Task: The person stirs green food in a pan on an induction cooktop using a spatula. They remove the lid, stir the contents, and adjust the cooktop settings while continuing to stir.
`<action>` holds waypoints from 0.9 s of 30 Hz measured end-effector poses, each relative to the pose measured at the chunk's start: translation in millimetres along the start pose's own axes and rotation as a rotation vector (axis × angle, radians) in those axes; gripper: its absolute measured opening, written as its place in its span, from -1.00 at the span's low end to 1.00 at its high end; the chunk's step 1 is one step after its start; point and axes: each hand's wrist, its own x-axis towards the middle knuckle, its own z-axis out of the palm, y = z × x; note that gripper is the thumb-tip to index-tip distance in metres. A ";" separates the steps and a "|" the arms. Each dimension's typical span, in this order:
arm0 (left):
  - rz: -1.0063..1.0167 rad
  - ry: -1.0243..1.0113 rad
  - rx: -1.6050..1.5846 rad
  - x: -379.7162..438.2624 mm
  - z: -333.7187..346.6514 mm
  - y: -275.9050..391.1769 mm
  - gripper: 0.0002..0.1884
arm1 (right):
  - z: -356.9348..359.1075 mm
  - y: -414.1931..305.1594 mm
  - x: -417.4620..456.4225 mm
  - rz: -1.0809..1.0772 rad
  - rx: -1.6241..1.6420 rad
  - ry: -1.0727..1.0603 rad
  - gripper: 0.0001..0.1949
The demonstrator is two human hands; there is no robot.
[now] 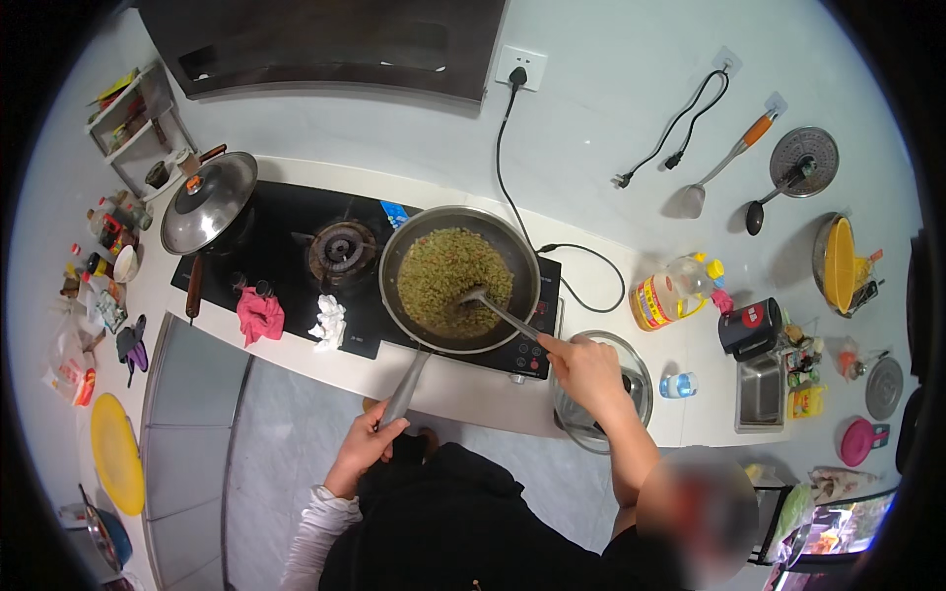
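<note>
A large frying pan sits on a black induction cooker, holding a layer of finely chopped green food with reddish bits. My left hand grips the pan's grey handle at the counter's front edge. In my right hand is the handle of a metal spatula or ladle; its head rests in the food, right of the pan's middle. Below my right forearm lies a glass lid with a metal rim, partly hidden by the arm.
Left of the pan are a gas burner, a pink cloth, crumpled white tissue and a lidded wok. To the right stand an oil bottle, a glass, a black kettle and a sink. A power cord hangs behind the pan.
</note>
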 end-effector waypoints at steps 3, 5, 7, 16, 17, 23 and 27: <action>-0.006 0.007 -0.015 -0.9 -0.5 -0.9 -0.47 | -19.5 4.1 -2.8 -0.006 0.056 0.013 -0.73; -0.004 0.007 -0.016 -1.8 0.0 2.7 -0.47 | -23.8 1.4 -0.9 0.007 0.074 0.075 -0.74; -0.015 0.003 -0.007 0.8 -1.4 -1.0 -0.48 | -20.9 -6.4 2.5 0.042 0.068 0.152 -0.74; 0.017 0.011 -0.041 0.4 -1.2 -1.2 -0.46 | 14.5 -6.0 21.8 -0.050 -0.087 0.030 -0.65; 0.018 0.016 -0.062 0.3 -1.6 -3.6 -0.46 | 12.8 -6.8 23.3 -0.066 -0.079 0.017 -0.63; -0.002 0.000 -0.018 -1.5 3.9 12.1 -0.45 | 8.6 3.7 32.1 -0.019 -0.043 0.110 -0.69; 0.028 0.002 -0.050 0.5 -2.3 -0.9 -0.44 | -22.7 -4.2 13.0 -0.016 -0.061 0.054 -0.69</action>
